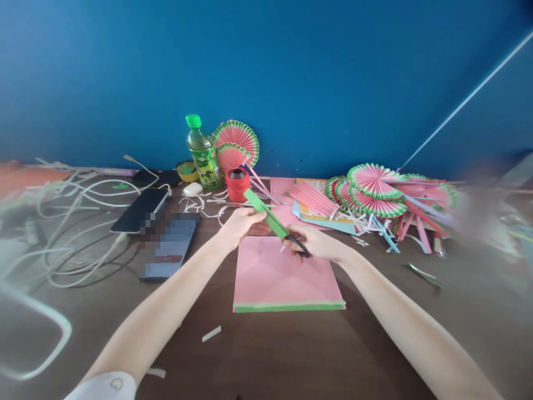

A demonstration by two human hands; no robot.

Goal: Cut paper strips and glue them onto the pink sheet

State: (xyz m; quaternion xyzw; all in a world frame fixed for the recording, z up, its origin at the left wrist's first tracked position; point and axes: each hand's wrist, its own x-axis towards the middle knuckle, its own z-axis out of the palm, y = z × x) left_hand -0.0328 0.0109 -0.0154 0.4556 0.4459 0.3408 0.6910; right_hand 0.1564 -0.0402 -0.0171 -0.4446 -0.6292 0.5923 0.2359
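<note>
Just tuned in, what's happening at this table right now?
A person's left hand pinches a green paper strip above the table, while the right hand holds black-handled scissors at the strip's near end. A pink sheet with a green edge lies flat under the hands. Pink-and-green folded fans are piled to the right.

- paper strip: green
- scissors: black handles
- paper sheet, near: pink, with a white and green near edge
- tape roll: red
- pleated fans, far right: pink, green-rimmed
- wall: blue
</note>
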